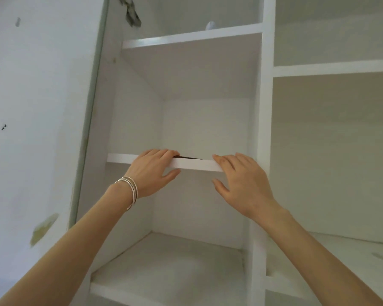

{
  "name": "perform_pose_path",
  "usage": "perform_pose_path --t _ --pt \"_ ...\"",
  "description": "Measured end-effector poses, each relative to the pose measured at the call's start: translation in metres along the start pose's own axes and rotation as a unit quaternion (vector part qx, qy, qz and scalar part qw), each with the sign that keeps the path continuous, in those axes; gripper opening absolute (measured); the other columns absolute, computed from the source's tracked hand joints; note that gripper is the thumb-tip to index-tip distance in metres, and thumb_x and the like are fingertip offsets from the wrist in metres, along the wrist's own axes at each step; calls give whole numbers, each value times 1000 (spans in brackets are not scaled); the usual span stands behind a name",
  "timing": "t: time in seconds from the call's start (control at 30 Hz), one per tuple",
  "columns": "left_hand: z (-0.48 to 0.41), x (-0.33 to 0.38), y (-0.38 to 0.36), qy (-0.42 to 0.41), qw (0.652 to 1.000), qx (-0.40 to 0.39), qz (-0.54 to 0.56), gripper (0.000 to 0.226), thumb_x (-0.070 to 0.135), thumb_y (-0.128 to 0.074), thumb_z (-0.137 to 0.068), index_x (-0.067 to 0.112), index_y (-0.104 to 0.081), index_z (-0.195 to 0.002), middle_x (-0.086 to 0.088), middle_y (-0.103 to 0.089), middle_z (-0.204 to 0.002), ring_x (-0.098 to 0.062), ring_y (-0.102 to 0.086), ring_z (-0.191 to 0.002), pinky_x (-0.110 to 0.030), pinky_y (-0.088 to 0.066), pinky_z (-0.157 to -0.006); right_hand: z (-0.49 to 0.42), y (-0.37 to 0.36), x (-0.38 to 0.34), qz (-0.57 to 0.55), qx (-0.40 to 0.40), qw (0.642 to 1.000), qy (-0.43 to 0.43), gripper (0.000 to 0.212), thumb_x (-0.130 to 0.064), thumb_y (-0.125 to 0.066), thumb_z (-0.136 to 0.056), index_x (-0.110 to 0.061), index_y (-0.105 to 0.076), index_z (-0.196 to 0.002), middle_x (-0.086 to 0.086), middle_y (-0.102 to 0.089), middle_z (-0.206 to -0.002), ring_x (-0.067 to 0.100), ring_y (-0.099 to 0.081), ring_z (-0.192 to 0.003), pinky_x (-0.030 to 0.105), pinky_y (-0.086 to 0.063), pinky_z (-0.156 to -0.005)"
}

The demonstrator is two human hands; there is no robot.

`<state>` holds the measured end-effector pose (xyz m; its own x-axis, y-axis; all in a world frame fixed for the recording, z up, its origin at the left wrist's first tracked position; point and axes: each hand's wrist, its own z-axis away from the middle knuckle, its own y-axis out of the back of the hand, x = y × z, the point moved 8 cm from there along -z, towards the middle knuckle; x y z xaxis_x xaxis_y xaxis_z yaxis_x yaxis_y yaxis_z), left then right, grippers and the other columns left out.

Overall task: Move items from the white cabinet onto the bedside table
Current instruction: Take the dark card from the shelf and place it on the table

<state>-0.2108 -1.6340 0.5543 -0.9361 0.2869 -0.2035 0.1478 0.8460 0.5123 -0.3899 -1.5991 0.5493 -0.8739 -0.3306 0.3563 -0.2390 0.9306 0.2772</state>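
Note:
I am looking up into the white cabinet [262, 96]. Both hands reach onto its middle shelf [195, 164]. A thin, flat dark item [189, 157] lies on that shelf, and only its edge shows above the shelf front. The fingers of my left hand [152, 171] lie over the shelf edge and touch the dark item's left end, with the thumb under the shelf. My right hand [241, 182] rests on the shelf just right of the item, fingers fairly straight and thumb below the edge. A small white rounded object [211, 25] sits on the shelf above.
A lower shelf [175, 268] of the same bay shows below my arms. Wider compartments [334, 67] open to the right of the upright divider. A wall [31, 107] with peeling paint and dark marks stands on the left.

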Motion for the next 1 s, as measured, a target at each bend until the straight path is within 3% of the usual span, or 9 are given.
perform_pose_path --t 0.27,0.37,0.47,0.63,0.73,0.87,1.0 --pt "3 0 16 -19 999 34 19 57 56 -30 -84 16 -58 -111 -1 -65 -101 -27 -59 -90 -36 -40 -81 1 2 -3 0 9 1000 17 51 -36 -43 -77 -6 -61 -114 9 -65 -95 32 -59 -87 33 -32 -87" --pt "8 1 33 -50 995 82 12 41 44 -36 -89 15 -60 -104 0 -65 -91 -28 -59 -78 -36 -41 -78 2 2 -3 2 14 1000 19 50 -35 -43 -77 -6 -61 -114 10 -65 -95 32 -59 -87 34 -32 -87" --pt "11 5 48 -84 986 135 -40 17 19 -48 -88 13 -62 -96 0 -65 -81 -28 -57 -68 -35 -40 -76 2 1 -3 12 18 1000 23 50 -33 -43 -78 -5 -60 -115 10 -64 -95 33 -59 -87 34 -31 -89" --pt "39 14 66 -109 971 207 -53 13 11 -54 -93 11 -65 -97 -4 -64 -81 -29 -56 -68 -34 -39 -67 3 0 -2 10 -5 1000 25 50 -34 -43 -81 -4 -58 -118 11 -65 -99 33 -59 -91 34 -31 -96" --pt "65 17 75 -110 967 226 -45 12 13 -56 -95 10 -66 -101 -4 -66 -87 -27 -58 -72 -36 -43 -64 5 5 -7 -47 -21 998 27 52 -34 -43 -83 -4 -54 -124 14 -60 -114 32 -57 -103 40 -40 -97" --pt "97 17 96 -52 967 249 -3 13 15 -57 -94 10 -67 -101 -2 -67 -89 -25 -60 -77 -40 -46 -64 17 25 -38 -147 13 987 62 54 -35 -46 -86 -4 -49 -130 15 -51 -129 25 -46 -118 32 -37 -97" --pt "132 28 111 3 972 233 31 12 15 -59 -91 12 -66 -100 2 -68 -88 -14 -58 -78 -28 -44 -70 35 23 -78 -256 -9 963 83 56 -39 -49 -86 -11 -45 -134 7 -46 -133 26 -49 -118 43 -45 -94"
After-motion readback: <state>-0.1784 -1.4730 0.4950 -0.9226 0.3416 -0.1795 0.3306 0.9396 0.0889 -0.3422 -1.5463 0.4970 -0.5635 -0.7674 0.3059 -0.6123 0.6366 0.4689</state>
